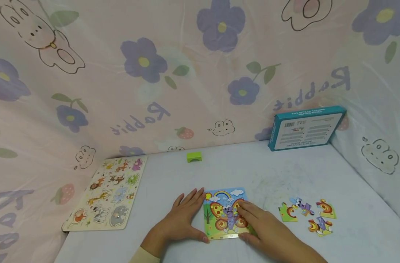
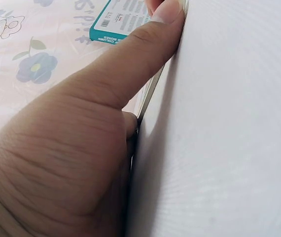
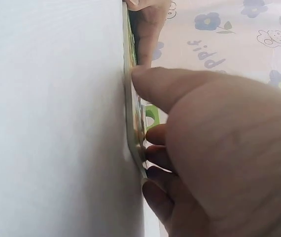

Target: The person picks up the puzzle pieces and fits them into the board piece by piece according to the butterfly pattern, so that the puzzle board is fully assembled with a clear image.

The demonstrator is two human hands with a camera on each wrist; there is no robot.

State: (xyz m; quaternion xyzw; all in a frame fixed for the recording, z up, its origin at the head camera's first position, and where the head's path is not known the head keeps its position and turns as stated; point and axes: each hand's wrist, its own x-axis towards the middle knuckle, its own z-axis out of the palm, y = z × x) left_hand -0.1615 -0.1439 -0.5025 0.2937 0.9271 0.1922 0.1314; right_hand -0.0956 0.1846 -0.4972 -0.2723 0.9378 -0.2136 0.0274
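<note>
White counter (image 1: 233,166) has a butterfly puzzle (image 1: 222,215) on it, left hand (image 1: 183,219) spread along its left edge, right hand (image 1: 265,223) kinda spread over the right side.

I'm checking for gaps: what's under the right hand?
The right hand covers part of the butterfly puzzle, on its right side; green shows between thumb and fingers, but the rest beneath is hidden.

Pale yellow left sleeve (image 1: 145,256); right forearm (image 1: 293,245), fingers (image 1: 252,209) bare.

The square, brightly coloured butterfly puzzle (image 1: 229,216), rainbow at top, lies flat on the white table (image 1: 167,171).
</note>
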